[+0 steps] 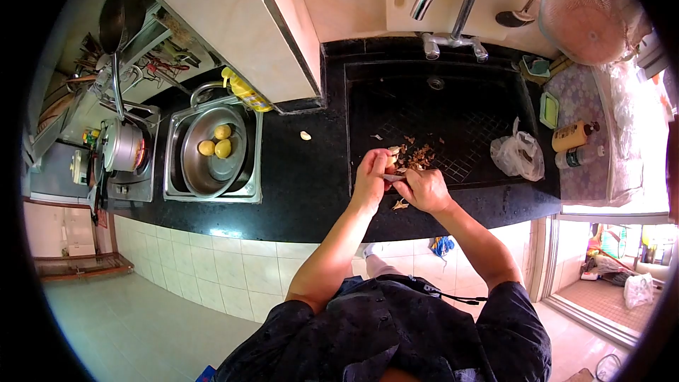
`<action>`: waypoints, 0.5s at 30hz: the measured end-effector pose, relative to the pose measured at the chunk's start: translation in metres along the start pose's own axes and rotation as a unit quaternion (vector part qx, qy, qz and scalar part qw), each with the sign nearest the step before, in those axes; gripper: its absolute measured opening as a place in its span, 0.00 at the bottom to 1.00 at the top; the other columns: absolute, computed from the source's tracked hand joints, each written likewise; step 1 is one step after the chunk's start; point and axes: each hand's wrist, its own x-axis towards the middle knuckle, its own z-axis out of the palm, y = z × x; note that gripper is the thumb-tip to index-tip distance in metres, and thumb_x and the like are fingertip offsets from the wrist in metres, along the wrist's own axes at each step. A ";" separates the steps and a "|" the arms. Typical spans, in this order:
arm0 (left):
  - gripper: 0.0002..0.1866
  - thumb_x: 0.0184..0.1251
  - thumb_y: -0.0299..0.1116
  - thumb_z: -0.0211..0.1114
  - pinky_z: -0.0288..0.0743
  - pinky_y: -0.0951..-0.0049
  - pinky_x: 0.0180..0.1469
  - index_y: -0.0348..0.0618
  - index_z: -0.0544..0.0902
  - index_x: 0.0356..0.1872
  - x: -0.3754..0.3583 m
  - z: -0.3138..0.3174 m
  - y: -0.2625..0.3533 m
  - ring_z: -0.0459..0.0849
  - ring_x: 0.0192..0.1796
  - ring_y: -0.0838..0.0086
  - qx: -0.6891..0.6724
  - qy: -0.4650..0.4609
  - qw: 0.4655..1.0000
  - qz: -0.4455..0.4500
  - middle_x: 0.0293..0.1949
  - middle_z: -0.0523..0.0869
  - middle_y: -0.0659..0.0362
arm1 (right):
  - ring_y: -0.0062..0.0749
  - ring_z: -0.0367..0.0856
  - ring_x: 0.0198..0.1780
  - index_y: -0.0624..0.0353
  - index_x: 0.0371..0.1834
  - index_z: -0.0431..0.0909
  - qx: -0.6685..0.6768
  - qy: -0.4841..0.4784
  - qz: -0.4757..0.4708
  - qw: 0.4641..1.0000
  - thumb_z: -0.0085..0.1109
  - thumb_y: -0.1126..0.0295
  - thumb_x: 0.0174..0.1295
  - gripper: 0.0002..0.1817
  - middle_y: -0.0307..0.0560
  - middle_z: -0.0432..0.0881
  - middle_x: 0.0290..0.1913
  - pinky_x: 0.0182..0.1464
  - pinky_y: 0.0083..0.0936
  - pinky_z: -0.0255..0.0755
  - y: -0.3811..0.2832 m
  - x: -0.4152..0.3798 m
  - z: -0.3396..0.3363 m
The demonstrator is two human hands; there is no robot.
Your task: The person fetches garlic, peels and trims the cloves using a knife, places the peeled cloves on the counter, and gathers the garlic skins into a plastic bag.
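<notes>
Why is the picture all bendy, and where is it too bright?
Head view: black corners and a curved counter edge, probably from a very wide lens; head view: washed-out white at far right, beyond the pump bottle; head view: shiny glare on the counter's front edge, below the steel sink.

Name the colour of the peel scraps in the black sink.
The peel scraps are mostly brown, seen best in the head view.

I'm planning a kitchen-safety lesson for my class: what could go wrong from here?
The blade in the right hand sits close to the left hand, so a slip might cut it. Loose peelings in the black sink could wash into its drain and clog it. The pot has an orange glow, perhaps flame, beside it; it might overheat unwatched.
</notes>
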 end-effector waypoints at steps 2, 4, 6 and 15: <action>0.11 0.81 0.43 0.52 0.62 0.86 0.22 0.48 0.76 0.49 0.002 -0.007 0.004 0.71 0.23 0.86 0.017 -0.034 0.999 0.004 0.27 0.77 0.67 | 0.48 0.82 0.22 0.59 0.26 0.74 0.005 -0.006 0.038 0.999 0.65 0.59 0.63 0.17 0.53 0.79 0.20 0.23 0.39 0.75 0.000 -0.003 0.004; 0.11 0.81 0.43 0.51 0.62 0.85 0.23 0.48 0.76 0.49 0.003 -0.016 0.006 0.71 0.23 0.85 0.010 -0.101 0.995 0.001 0.27 0.77 0.67 | 0.52 0.82 0.24 0.60 0.27 0.74 -0.001 0.004 0.139 0.990 0.66 0.58 0.62 0.17 0.55 0.81 0.22 0.26 0.41 0.75 -0.002 0.006 -0.001; 0.12 0.82 0.42 0.51 0.63 0.85 0.23 0.46 0.77 0.48 0.002 -0.018 0.007 0.72 0.24 0.85 0.016 -0.125 0.992 -0.011 0.27 0.76 0.67 | 0.54 0.82 0.25 0.61 0.27 0.74 0.020 -0.024 0.175 0.984 0.66 0.57 0.62 0.18 0.56 0.80 0.22 0.28 0.43 0.74 0.000 0.011 -0.010; 0.17 0.80 0.45 0.54 0.67 0.83 0.28 0.41 0.78 0.51 -0.009 -0.016 0.027 0.73 0.27 0.85 0.072 -0.228 0.971 0.028 0.29 0.76 0.67 | 0.55 0.81 0.25 0.63 0.25 0.72 0.097 -0.019 0.137 0.986 0.64 0.55 0.63 0.21 0.58 0.78 0.20 0.27 0.42 0.72 -0.009 0.013 -0.022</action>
